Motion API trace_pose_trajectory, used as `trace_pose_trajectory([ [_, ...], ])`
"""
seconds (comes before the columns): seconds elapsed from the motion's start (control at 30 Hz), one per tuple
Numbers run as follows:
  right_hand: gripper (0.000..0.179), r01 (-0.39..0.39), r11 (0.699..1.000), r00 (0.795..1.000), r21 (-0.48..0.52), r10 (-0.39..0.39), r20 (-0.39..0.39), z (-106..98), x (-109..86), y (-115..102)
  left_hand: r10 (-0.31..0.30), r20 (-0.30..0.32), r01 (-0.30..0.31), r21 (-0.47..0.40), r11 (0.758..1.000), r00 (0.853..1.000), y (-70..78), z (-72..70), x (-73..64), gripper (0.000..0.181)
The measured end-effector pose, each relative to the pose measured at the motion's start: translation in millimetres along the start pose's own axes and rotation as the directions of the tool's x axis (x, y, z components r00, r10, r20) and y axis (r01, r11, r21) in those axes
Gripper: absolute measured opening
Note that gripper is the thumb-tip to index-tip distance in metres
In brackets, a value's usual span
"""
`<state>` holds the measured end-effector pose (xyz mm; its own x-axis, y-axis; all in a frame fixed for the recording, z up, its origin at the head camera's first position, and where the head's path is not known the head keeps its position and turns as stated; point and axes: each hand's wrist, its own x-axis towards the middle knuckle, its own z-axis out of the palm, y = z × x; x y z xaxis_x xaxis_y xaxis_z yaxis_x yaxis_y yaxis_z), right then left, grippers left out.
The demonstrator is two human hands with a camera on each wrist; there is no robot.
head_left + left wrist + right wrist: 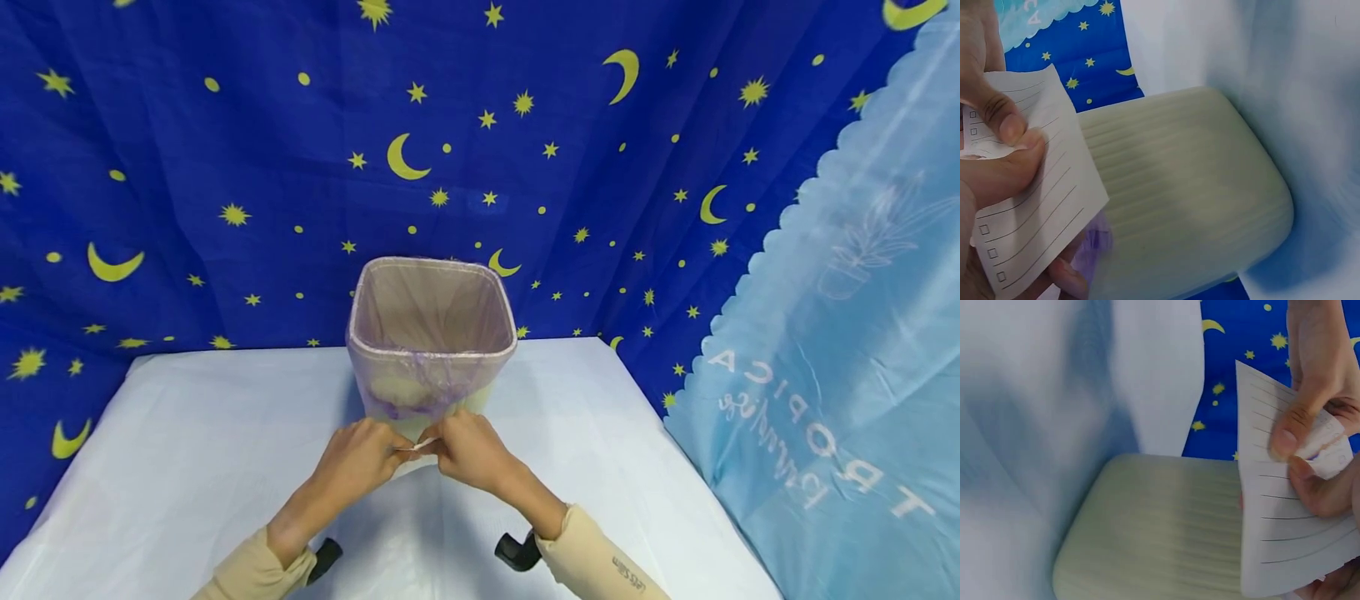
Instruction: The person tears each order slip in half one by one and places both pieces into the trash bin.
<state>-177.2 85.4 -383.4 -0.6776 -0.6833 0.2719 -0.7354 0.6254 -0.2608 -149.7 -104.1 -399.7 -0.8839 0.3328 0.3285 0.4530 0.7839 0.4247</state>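
Between my two hands is a white sheet of lined paper (1054, 200) with small checkboxes along one edge. My left hand (360, 457) pinches one side of it, and my right hand (472, 450) pinches the other. In both wrist views the thumbs meet nearly tip to tip on the sheet's face, and the paper bends around them. Some of the fingers are hidden behind it. Just beyond the hands stands a pale ribbed waste bin (1191, 181), upright. A thin purple bin liner (408, 383) covers its rim and hangs down outside.
The bin stands on a white-covered table (247, 433). Behind it hangs a dark blue curtain (262, 167) with yellow moons and stars. A light blue printed cloth (840, 350) hangs at the right. Black curved pieces (517, 552) sit beside both wrists.
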Motion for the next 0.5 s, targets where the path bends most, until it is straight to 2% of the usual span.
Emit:
trace_pose_trajectory([
  [0.13, 0.027, -0.02, 0.999, 0.997, 0.047, 0.024, -0.074, 1.0, 1.3, -0.5, 0.039, -0.074, -0.038, 0.021, 0.999, 0.996, -0.3, -1.6, -0.5, 0.016],
  [0.3, 0.02, -0.032, 0.979, 0.992, 0.202, 0.055, -0.111, 3.7, 3.2, 2.0, 0.106, -0.138, -0.101, 0.046, 0.994, 0.985, -0.3, -0.6, -1.3, 0.013],
  [0.4, 0.018, -0.045, 0.949, 0.992, 0.313, 0.08, -0.101, 7.2, 3.7, 4.4, 0.128, -0.166, -0.119, 0.06, 0.991, 0.978, 0.2, 0.7, -2.6, 0.011],
  [0.5, 0.014, -0.104, 0.894, 0.985, 0.435, 0.153, -0.077, 9.3, 4.1, 5.1, 0.143, -0.196, -0.13, 0.078, 0.988, 0.97, 1.1, 1.7, -3.9, 0.012],
])
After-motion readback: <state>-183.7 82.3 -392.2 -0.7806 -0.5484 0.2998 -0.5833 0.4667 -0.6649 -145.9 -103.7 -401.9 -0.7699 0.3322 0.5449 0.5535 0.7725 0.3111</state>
